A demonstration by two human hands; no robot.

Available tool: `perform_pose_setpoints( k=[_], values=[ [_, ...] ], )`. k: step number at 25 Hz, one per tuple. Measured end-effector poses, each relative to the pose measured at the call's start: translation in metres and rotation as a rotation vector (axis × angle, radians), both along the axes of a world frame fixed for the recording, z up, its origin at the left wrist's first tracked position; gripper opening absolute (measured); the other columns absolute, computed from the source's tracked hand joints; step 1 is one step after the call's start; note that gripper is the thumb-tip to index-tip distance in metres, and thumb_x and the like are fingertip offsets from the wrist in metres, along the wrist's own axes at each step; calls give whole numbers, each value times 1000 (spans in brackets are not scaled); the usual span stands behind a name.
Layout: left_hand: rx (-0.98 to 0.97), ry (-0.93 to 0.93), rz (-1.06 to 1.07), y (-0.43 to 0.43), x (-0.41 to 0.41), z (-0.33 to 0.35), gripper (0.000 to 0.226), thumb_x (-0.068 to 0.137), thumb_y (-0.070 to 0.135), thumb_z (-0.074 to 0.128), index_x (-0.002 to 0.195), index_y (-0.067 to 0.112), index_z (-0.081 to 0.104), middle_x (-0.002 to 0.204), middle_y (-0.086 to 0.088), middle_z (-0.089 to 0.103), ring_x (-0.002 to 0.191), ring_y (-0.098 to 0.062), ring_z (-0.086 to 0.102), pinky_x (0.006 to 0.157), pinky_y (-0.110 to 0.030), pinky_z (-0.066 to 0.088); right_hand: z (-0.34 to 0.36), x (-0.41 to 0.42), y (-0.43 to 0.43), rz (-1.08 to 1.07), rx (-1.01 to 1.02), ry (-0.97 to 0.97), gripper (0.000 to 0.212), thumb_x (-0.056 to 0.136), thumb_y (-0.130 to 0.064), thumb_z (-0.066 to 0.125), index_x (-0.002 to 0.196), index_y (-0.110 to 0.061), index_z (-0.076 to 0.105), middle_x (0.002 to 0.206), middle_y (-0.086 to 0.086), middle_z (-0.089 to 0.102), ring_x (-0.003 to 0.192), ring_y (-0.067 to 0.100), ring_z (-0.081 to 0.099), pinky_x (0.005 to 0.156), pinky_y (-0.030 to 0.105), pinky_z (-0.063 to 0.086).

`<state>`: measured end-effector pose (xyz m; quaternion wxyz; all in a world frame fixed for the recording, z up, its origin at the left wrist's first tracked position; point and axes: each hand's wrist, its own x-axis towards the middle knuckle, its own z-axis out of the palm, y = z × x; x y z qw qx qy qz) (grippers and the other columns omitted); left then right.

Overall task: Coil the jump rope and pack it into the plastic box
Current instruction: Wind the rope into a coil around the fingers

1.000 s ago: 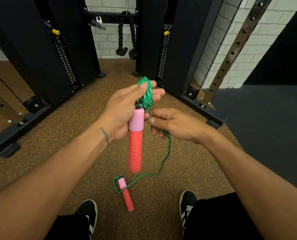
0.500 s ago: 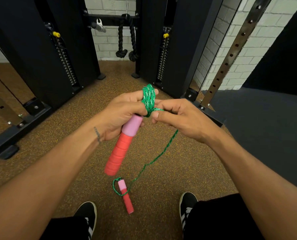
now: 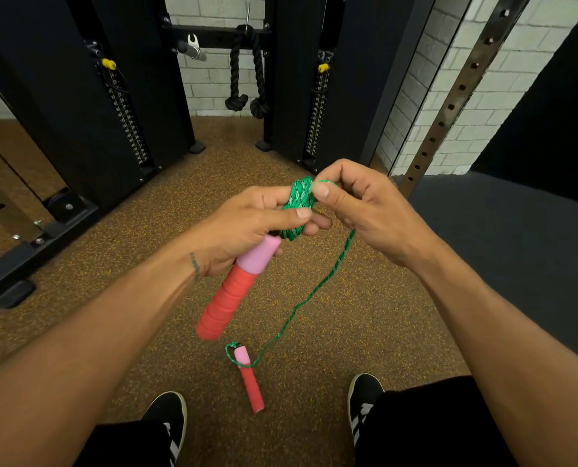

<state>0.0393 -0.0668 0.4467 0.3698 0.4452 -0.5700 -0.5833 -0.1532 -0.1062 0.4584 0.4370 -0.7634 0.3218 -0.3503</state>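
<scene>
My left hand (image 3: 247, 227) grips a green jump rope coil (image 3: 297, 207) wound around its fingers, together with the first handle (image 3: 237, 284), pink at the top and red below, which slants down to the left. My right hand (image 3: 365, 210) pinches the rope's free strand (image 3: 318, 288) at the top of the coil. From there the strand runs down to the second handle (image 3: 249, 379), which lies on the floor between my shoes. No plastic box is in view.
Brown speckled rubber floor (image 3: 348, 332) lies underfoot, with a dark mat (image 3: 516, 264) to the right. Black cable machine columns (image 3: 78, 106) stand ahead with a black rope attachment (image 3: 247, 79) hanging between them. A perforated steel upright (image 3: 456, 96) leans at the right. My shoes (image 3: 166, 423) are below.
My right hand has risen from beside the handle to the top of the coil, carrying the strand over it. The held handle has tilted from upright to slanting left.
</scene>
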Motion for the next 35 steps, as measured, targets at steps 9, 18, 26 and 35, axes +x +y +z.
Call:
perform_pose_setpoints(
  k=[9,18,26,35],
  values=[
    [88,171,-10,5,-3,4,35,87,21,59,120,16,67,95,-2,77,72,1,66,45,-15,46,-10,-2,-15,-49,82,-53,13,103,-24,51,93,-21,60,78,-4,59,63,6,46,57,21,40],
    [162,375,-51,3,0,0,39,87,21,57,124,14,68,94,1,75,70,0,66,47,-16,47,-19,7,-17,-43,315,-155,17,103,-22,50,100,-11,63,79,11,52,59,8,44,56,22,40],
    [68,409,145,4,-10,3,40,90,21,56,130,20,62,112,1,75,78,-1,66,48,-14,49,-27,16,-7,51,503,16,18,104,-27,47,100,-25,64,71,1,60,58,13,58,58,29,50],
    [87,337,349,-2,-7,2,33,100,23,52,130,14,60,117,-2,74,83,0,68,49,-17,49,-26,20,-2,80,118,428,35,101,-32,53,73,-45,69,59,-18,57,51,-2,47,57,19,35]
  ],
)
